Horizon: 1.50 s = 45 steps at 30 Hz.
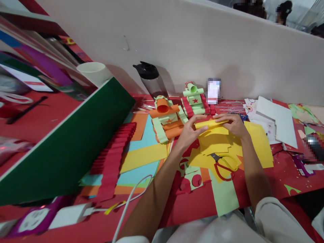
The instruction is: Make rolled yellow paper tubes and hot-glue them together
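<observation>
A rolled yellow paper tube [212,124] lies sideways between my two hands. My left hand [192,130] grips its left end, thumb along the front. On the right end, the bent fingers of my right hand [234,124] are closed. Yellow paper sheets [258,145] spread below. On them rest scissors [225,165] with red and yellow handles, blades partly apart. Beyond my left hand stands an orange and green paper figure [167,119] made of rolled tubes, with a green and red paper figure [194,101] behind it.
A green board [76,135] leans at the left, beside pleated red paper [113,158] on coloured sheets. A dark-lidded bottle [152,79] and a phone [213,91] stand by the white partition. The white cable [131,195] crosses near my left forearm. Paper scraps [193,179] lie in front.
</observation>
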{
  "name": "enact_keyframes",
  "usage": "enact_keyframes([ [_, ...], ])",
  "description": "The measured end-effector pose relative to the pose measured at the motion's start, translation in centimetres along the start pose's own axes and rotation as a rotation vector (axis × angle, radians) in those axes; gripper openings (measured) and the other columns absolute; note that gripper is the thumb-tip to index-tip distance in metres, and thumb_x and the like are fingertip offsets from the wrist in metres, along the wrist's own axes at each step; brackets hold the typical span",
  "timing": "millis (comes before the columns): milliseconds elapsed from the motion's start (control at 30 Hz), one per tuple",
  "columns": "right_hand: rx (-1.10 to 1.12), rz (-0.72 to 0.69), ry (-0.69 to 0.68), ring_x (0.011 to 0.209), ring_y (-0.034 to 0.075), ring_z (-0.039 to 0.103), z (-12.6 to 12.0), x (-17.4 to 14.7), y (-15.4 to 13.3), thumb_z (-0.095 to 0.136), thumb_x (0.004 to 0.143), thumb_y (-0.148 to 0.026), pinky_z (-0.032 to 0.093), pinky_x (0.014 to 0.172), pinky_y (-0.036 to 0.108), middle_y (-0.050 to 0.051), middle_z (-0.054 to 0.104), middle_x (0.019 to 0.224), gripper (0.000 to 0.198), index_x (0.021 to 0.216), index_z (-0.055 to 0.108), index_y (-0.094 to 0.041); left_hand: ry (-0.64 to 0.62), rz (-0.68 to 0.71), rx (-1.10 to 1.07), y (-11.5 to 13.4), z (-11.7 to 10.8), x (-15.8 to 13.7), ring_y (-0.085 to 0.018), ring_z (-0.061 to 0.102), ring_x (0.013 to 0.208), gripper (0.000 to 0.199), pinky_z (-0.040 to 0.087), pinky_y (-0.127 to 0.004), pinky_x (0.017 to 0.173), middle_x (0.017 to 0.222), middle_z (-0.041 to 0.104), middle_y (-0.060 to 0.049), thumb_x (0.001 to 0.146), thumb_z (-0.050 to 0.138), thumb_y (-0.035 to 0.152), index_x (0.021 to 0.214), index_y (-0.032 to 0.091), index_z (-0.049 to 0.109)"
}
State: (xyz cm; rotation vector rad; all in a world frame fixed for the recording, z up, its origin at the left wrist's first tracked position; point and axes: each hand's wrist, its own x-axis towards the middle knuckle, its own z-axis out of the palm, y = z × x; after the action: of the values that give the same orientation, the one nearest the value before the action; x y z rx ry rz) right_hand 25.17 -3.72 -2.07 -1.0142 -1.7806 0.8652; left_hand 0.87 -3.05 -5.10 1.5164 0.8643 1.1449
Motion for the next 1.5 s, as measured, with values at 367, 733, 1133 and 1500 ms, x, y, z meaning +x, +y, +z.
enact_keyframes([
  [367,-0.029,0.015,-0.153,0.142,0.03,0.06,-0.7,-0.2,-1.3,0.082,0.088,-0.035,0.054,0.114,0.051,0.004,0.06,0.16,0.045,0.133,0.077,-0.036,0.118,-0.162,-0.258,-0.5,0.1,0.1,-0.018,0.069,0.086,0.047,0.057,-0.026,0.074,0.106,0.077,-0.005,0.066,0.097,0.04,0.103,0.02,0.077],
  [733,-0.101,-0.036,-0.021,0.12,0.027,0.073,-0.1,0.2,-0.5,0.081,0.09,-0.036,0.053,0.114,0.051,0.006,0.081,0.123,0.02,0.11,0.084,-0.03,0.082,-0.208,-0.323,0.1,0.4,-0.1,-0.018,0.071,0.086,0.049,0.06,-0.028,0.078,0.102,0.075,-0.004,0.066,0.097,0.036,0.108,0.02,0.075],
  [1133,0.203,0.206,-0.062,0.098,0.021,0.069,-0.6,-0.4,-0.3,0.08,0.09,-0.056,0.07,0.09,0.044,0.005,0.071,0.12,0.049,0.132,0.075,-0.032,0.154,-0.243,-0.302,-0.7,0.3,0.2,-0.012,0.063,0.07,0.048,0.052,-0.022,0.064,0.087,0.072,0.001,0.06,0.099,0.033,0.099,0.02,0.074],
  [1500,0.116,0.384,-0.11,0.084,0.02,0.076,-2.4,-0.7,0.4,0.085,0.082,-0.041,0.065,0.073,0.031,0.007,0.082,0.1,0.042,0.119,0.081,-0.023,0.066,-0.249,-0.335,-0.9,0.2,0.0,-0.015,0.069,0.078,0.051,0.057,-0.025,0.072,0.09,0.074,0.0,0.062,0.099,0.037,0.104,0.021,0.074],
])
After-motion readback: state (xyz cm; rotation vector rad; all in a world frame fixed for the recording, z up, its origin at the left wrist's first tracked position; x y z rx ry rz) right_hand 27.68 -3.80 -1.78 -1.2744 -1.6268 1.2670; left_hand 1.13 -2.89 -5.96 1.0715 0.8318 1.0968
